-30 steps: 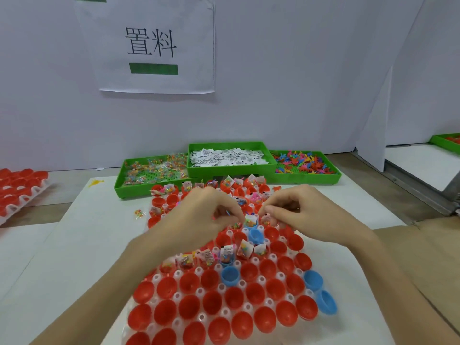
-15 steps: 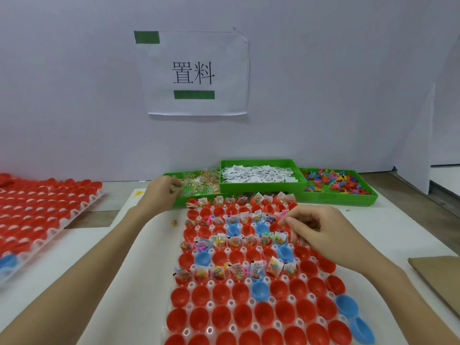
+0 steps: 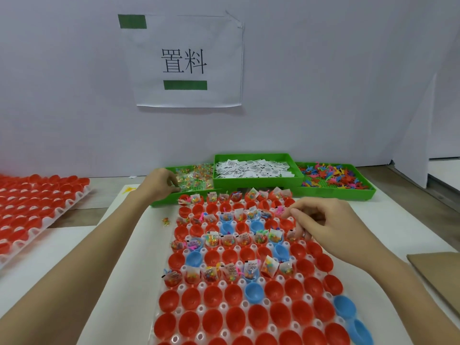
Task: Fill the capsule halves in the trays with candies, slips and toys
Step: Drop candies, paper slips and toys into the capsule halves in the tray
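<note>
A white capsule tray (image 3: 222, 306) holds several red capsule halves (image 3: 214, 296) and a few blue ones (image 3: 254, 291); alternate rows at the far end carry candy packets, slips and toys. My left hand (image 3: 160, 183) reaches into the green candy tray (image 3: 161, 202), fingers curled onto the candy packets (image 3: 191, 176). My right hand (image 3: 323, 221) hovers over the capsule tray's far right, its curled fingertips pinching a small pink toy (image 3: 280, 209). Behind are the slips tray (image 3: 256, 181) and the toys tray (image 3: 336, 193).
A second tray of red halves (image 3: 37, 202) lies at the left. One loose candy packet (image 3: 166, 221) sits on the white mat beside the capsule tray. Cardboard (image 3: 438, 275) lies at the right edge. A white wall with a paper sign (image 3: 189, 61) closes the back.
My left hand left the capsule tray, moved back-left and is now inside the candy tray. My right hand stayed over the tray's far right. The camera tilted up.
</note>
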`<control>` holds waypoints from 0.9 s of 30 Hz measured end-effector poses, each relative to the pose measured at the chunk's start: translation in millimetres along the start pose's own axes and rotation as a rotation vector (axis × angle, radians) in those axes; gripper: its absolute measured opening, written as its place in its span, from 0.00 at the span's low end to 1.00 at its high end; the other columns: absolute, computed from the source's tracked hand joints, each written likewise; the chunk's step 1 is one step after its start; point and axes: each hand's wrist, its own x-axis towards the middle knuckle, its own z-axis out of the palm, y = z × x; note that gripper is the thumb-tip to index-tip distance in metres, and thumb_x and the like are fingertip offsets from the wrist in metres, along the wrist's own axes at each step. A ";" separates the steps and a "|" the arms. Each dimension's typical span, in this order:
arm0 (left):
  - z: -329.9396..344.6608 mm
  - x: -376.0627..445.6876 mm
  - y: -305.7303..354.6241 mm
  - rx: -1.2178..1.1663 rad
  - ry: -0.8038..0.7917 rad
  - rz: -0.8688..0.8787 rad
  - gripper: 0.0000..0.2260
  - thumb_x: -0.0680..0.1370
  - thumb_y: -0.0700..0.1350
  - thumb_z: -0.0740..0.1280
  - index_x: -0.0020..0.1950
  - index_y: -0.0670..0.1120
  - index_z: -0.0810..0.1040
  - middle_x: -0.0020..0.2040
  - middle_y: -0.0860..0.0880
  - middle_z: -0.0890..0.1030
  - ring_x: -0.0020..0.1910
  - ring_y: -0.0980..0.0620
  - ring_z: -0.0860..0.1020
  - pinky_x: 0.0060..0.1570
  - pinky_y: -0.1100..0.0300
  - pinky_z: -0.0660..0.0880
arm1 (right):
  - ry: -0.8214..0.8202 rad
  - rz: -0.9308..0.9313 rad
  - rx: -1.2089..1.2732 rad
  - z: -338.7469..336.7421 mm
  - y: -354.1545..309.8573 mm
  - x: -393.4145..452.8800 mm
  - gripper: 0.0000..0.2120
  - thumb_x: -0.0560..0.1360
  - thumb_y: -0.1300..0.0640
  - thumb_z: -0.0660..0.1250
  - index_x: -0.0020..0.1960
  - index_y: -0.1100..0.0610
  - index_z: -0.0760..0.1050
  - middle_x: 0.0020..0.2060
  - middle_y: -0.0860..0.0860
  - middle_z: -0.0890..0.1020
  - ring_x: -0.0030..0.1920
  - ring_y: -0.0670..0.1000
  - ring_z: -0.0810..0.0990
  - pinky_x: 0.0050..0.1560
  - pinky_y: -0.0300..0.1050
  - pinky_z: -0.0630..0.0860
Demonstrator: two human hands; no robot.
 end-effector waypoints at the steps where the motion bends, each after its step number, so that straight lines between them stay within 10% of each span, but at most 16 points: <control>1: 0.2 -0.6 0.0 -0.021 0.022 -0.001 0.09 0.76 0.44 0.77 0.52 0.40 0.85 0.51 0.42 0.83 0.49 0.45 0.78 0.46 0.56 0.72 | 0.003 0.002 -0.001 -0.5 1.0 0.2 0.09 0.82 0.57 0.66 0.49 0.47 0.84 0.32 0.46 0.85 0.33 0.44 0.83 0.39 0.35 0.79; 13: 4.2 -31.3 -0.7 -0.215 0.424 0.066 0.14 0.73 0.27 0.69 0.52 0.43 0.81 0.42 0.44 0.75 0.40 0.47 0.74 0.39 0.59 0.69 | 0.010 -0.009 -0.014 3.0 3.1 0.4 0.10 0.81 0.58 0.67 0.47 0.46 0.83 0.31 0.46 0.84 0.32 0.45 0.82 0.38 0.36 0.79; 17: 1.7 -56.6 9.9 -0.445 0.448 0.015 0.15 0.77 0.34 0.72 0.63 0.43 0.81 0.55 0.47 0.76 0.42 0.50 0.80 0.45 0.64 0.76 | 0.003 0.006 -0.013 2.4 5.3 1.1 0.10 0.82 0.58 0.67 0.47 0.47 0.83 0.32 0.47 0.85 0.32 0.44 0.83 0.39 0.34 0.78; 27: 12.1 -164.2 35.5 -0.845 0.403 0.091 0.11 0.78 0.36 0.72 0.51 0.52 0.86 0.48 0.53 0.86 0.41 0.54 0.86 0.44 0.68 0.80 | 0.107 0.019 0.031 4.9 10.9 4.3 0.11 0.81 0.59 0.66 0.47 0.46 0.83 0.34 0.47 0.84 0.34 0.46 0.82 0.38 0.37 0.80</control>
